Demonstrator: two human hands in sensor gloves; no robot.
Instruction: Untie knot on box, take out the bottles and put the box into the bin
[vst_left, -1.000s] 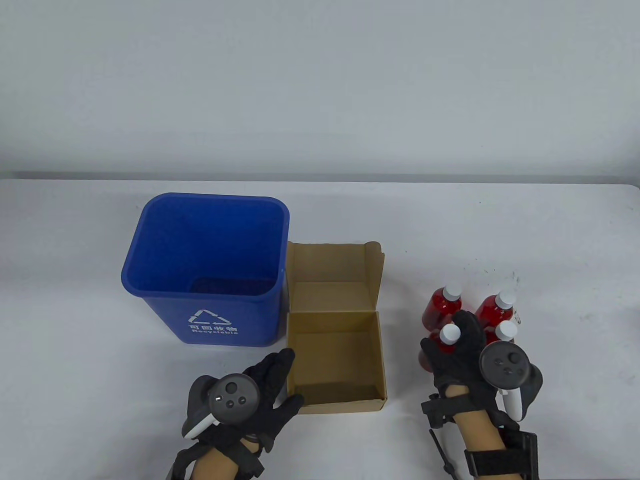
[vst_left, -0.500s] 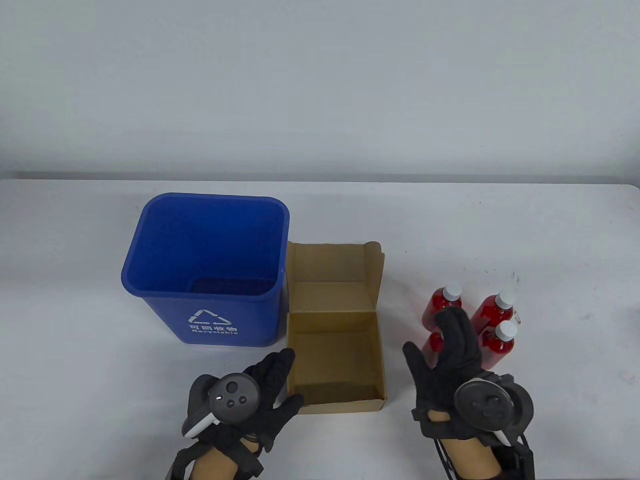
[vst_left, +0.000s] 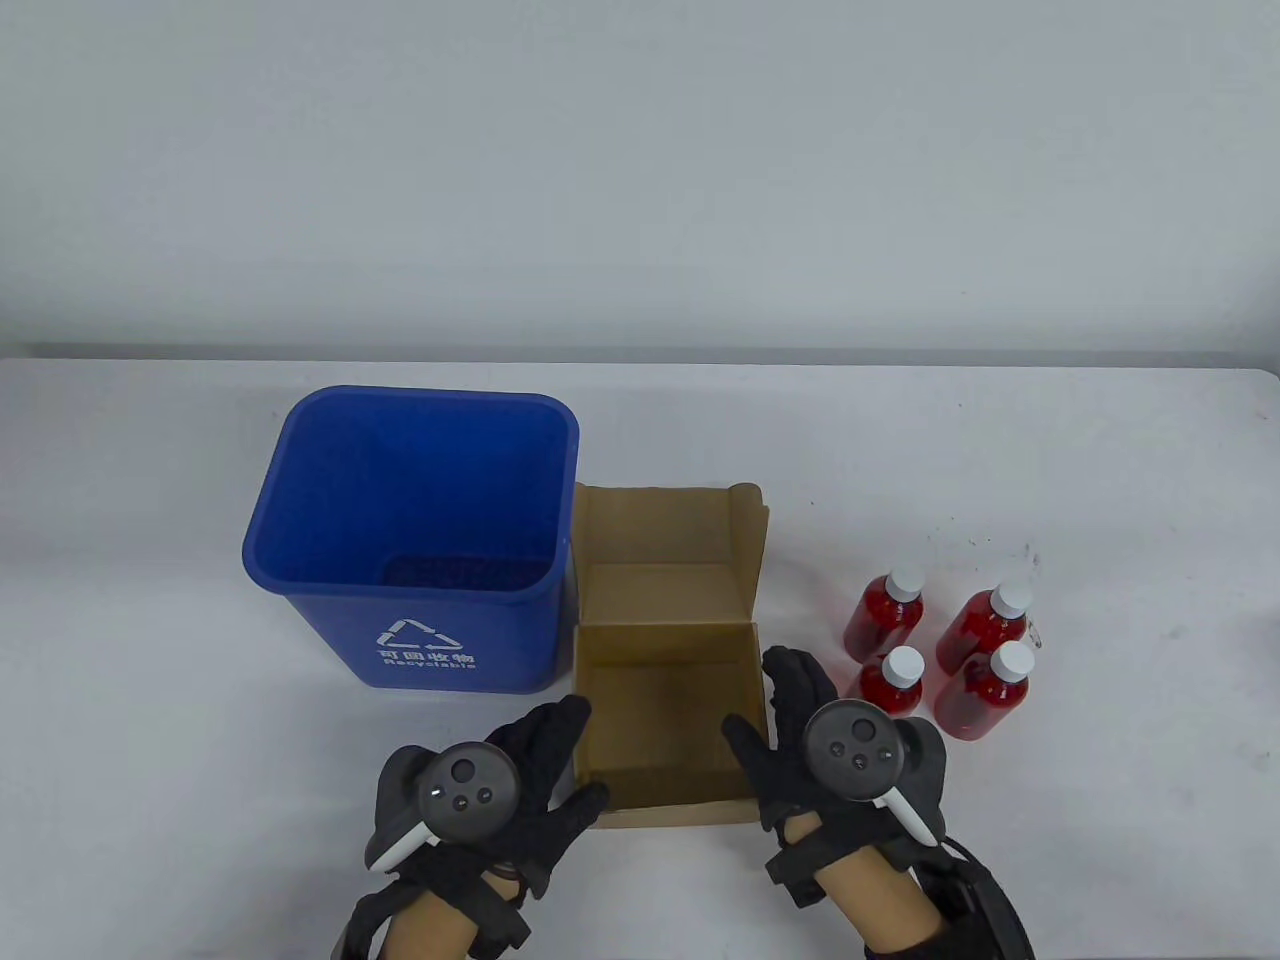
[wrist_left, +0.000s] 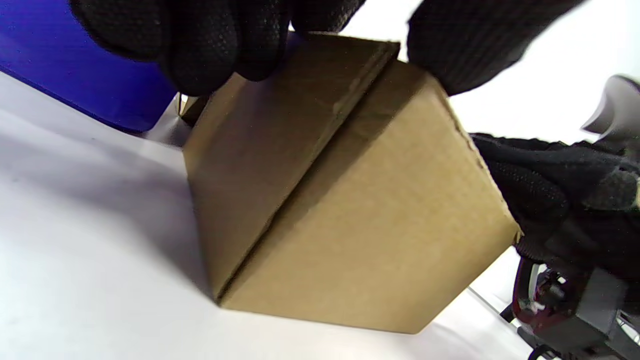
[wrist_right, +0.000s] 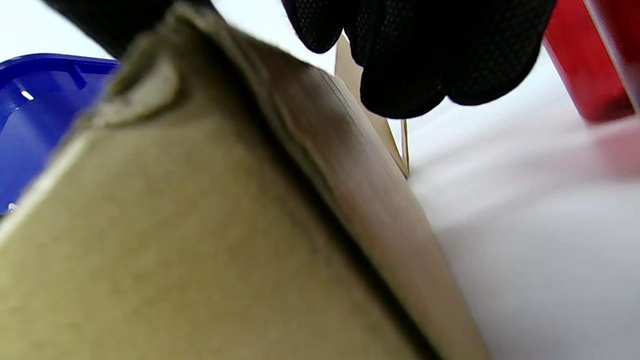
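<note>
An open brown cardboard box (vst_left: 665, 700) stands with nothing in it, its lid (vst_left: 660, 540) upright at the far side. My left hand (vst_left: 585, 755) grips the near-left corner: its fingers (wrist_left: 200, 40) lie over the left wall and the thumb is on the front. My right hand (vst_left: 757, 695) straddles the right wall near the front corner, thumb inside and fingers (wrist_right: 425, 50) outside, a little apart from the cardboard (wrist_right: 200, 225). Several red bottles (vst_left: 885, 612) with white caps stand upright on the table to the right of the box.
The blue recycling bin (vst_left: 300, 560) stands against the box's left side, mouth up, with only dark mesh showing at its bottom. The white table (vst_left: 1100, 480) ends at a pale wall behind. The nearest bottle (vst_left: 893, 682) is close to my right wrist tracker.
My right hand let go of a bottle at the cluster and swung left to the box's right wall. The left hand and the box have stayed where they were.
</note>
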